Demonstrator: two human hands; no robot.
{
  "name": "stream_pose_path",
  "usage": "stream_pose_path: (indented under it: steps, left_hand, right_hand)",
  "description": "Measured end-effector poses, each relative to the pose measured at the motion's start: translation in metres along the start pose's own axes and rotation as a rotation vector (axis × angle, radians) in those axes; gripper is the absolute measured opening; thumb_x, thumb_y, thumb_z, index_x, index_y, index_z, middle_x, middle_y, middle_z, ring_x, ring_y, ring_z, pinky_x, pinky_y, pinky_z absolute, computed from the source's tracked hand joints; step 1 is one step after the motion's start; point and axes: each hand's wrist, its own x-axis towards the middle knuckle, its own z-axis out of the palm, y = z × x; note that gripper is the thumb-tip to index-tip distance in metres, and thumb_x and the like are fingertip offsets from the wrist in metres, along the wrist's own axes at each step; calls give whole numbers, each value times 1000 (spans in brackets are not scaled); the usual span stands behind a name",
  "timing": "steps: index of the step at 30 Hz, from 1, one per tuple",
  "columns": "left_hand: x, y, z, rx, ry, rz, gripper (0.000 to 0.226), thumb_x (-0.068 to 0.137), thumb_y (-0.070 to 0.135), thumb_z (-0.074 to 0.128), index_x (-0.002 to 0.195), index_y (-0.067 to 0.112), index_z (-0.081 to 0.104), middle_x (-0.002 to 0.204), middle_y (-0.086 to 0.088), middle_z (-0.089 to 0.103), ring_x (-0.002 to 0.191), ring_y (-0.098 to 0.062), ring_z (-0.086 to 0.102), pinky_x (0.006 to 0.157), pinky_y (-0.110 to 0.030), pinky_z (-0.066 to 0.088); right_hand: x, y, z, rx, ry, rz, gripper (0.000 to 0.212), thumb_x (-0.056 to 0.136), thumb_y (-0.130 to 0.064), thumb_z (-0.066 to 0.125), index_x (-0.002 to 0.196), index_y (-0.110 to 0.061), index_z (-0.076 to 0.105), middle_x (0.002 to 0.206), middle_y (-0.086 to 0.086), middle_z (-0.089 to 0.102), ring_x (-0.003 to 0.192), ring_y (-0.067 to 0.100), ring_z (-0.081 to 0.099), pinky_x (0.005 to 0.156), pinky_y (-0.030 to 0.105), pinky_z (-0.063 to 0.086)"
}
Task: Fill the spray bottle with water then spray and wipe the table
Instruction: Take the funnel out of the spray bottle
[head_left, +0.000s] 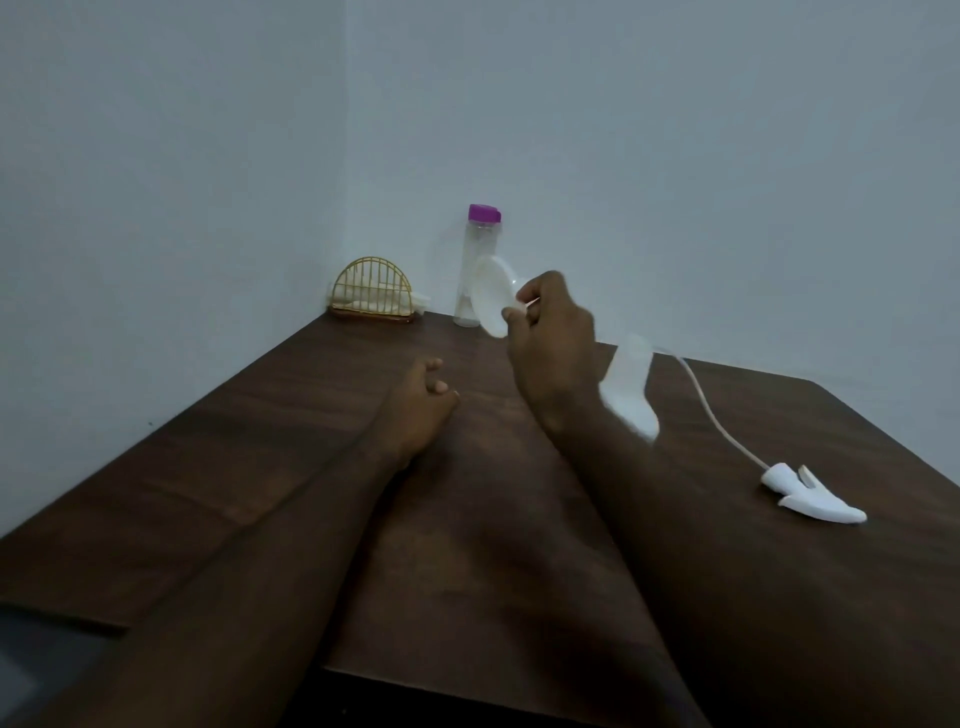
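My right hand pinches the narrow stem of a white funnel above the table, its wide mouth turned left. Just right of that wrist is the translucent spray bottle body, tilted and blurred; whether it rests on the table is unclear. The white spray head lies on the table at the right, and its thin dip tube runs back toward the bottle. A clear water bottle with a purple cap stands upright in the far corner. My left hand rests on the dark wooden table, fingers loosely curled, holding nothing.
A gold wire napkin holder with white tissues stands at the back corner against the wall, left of the water bottle. Walls close the table on the left and far sides. The table's near edge runs below my forearms.
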Motion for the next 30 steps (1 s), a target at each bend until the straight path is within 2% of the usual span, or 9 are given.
stream_pose_path:
  steps: [3,5,8,11,13,17,20,25,30]
  left_hand:
    - [9,-2,-1,69,-4,35,47,92,21,59,137,23,44,101,4,61,92,-10,59,79,-28,49]
    - [16,-3,1,181,-28,76,46,92,21,59,136,19,45,109,3,60,97,-13,58,82,-29,47]
    - [27,-5,10,383,-90,187,41,92,19,57,131,10,50,126,-11,59,112,-26,57,94,-32,42]
    - [41,-5,14,520,-151,263,45,100,28,46,141,9,43,138,-12,50,127,-24,46,102,-26,27]
    - [57,-3,15,551,-178,279,48,102,29,44,143,6,38,141,-12,47,130,-24,42,101,-23,23]
    - [103,-9,18,543,-212,231,50,100,26,46,143,3,37,145,-13,44,132,-26,41,102,-24,28]
    - [121,-13,25,552,-119,295,52,92,31,54,139,11,42,136,-9,50,123,-22,47,88,-22,32]
    - [145,-14,36,532,-168,315,55,88,38,59,133,8,46,130,-10,51,118,-24,50,95,-32,39]
    - [157,-18,41,528,-148,354,59,86,37,62,135,9,45,130,-10,51,118,-25,50,95,-32,39]
  right_hand:
    - [-3,14,33,-79,-59,71,9,98,-17,58,97,-17,49,93,3,65,82,16,59,56,17,34]
    - [1,25,49,-158,-84,88,7,98,-17,53,93,-15,48,91,3,64,80,17,56,56,21,32]
    - [14,42,71,-372,-128,34,4,94,-11,48,90,-10,50,88,6,60,76,24,55,63,32,34]
    - [33,60,98,-547,-207,-2,13,92,-11,49,85,-16,39,87,6,52,74,28,53,61,34,33]
    - [44,72,107,-632,-238,3,16,92,-10,48,83,-19,37,85,4,45,77,29,55,61,34,32]
    - [77,95,129,-713,-268,123,12,88,-5,49,87,-16,55,97,7,58,93,30,61,68,31,36]
    - [95,115,135,-743,-364,260,13,89,-6,51,93,-15,60,114,9,62,107,31,61,77,30,39]
    - [123,144,145,-682,-432,448,28,98,-18,51,119,-4,63,129,15,60,121,32,56,95,34,43]
    - [124,161,159,-695,-377,390,20,97,-18,50,107,-6,63,122,14,63,116,31,58,80,29,35]
